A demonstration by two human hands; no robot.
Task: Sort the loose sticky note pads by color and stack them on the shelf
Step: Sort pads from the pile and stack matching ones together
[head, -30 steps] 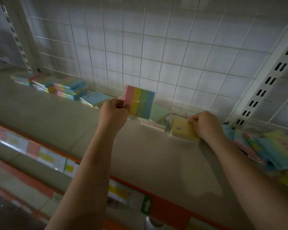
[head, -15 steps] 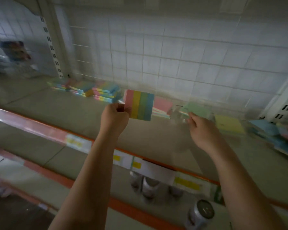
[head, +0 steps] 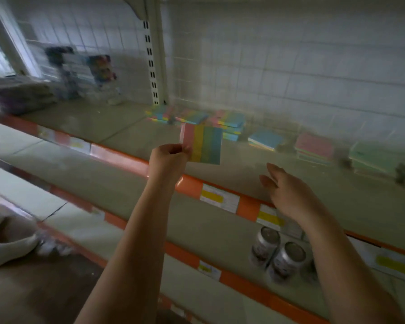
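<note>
The left hand (head: pixel 167 157) was pinched on a striped pad (head: pixel 202 145); the right hand (head: pixel 288 191) was held open, empty, above the shelf (head: pixel 131 134), where pads (head: pixel 229 123) were stacked along a wire grid (head: pixel 290 73).

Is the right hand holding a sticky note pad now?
No, the right hand is open and holds nothing; the left hand pinches the striped pad.

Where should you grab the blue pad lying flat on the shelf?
Probably by the blue sticky note pad's two side edges near its front corner, reaching from the front with the empty right hand. It lies flat, apart from its neighbours, so its sides look free.
</note>
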